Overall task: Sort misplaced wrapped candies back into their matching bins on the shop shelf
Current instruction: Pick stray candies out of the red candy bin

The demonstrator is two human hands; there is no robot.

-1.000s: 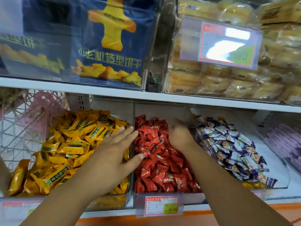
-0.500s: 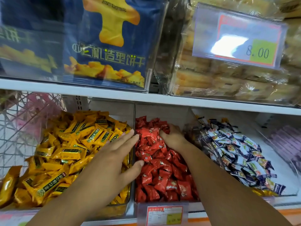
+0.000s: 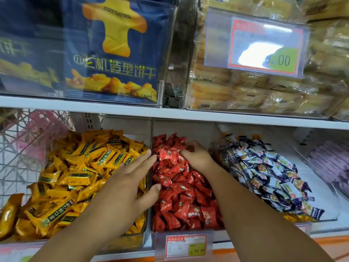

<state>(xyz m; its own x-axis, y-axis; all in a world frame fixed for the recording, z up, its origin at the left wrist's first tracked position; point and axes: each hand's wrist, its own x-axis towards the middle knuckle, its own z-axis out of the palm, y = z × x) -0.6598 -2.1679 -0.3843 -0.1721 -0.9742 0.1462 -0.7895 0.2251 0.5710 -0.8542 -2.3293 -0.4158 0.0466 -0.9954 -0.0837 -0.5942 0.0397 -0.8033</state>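
Observation:
Three clear bins stand side by side on the lower shelf. The left bin holds yellow wrapped candies point(image 3: 79, 171), the middle bin red wrapped candies point(image 3: 181, 197), the right bin white-and-navy wrapped candies point(image 3: 270, 176). My left hand point(image 3: 132, 182) lies flat with straight fingers over the right edge of the yellow bin, fingertips reaching the divider and thumb over the red candies. My right hand point(image 3: 196, 156) is deep in the back of the red bin, fingers curled down into the red candies; what it holds is hidden.
A shelf board point(image 3: 170, 112) runs just above the bins. Above it stand blue biscuit bags point(image 3: 113, 53) and wrapped cakes point(image 3: 245, 91) behind a price tag point(image 3: 264, 46). A price label point(image 3: 185, 246) hangs below the red bin. A wire basket point(image 3: 22, 148) sits far left, purple packs point(image 3: 332, 163) far right.
My right hand has pushed deeper into the back of the red candies and curled its fingers. My left hand has stayed flat over the yellow bin. The view has moved closer.

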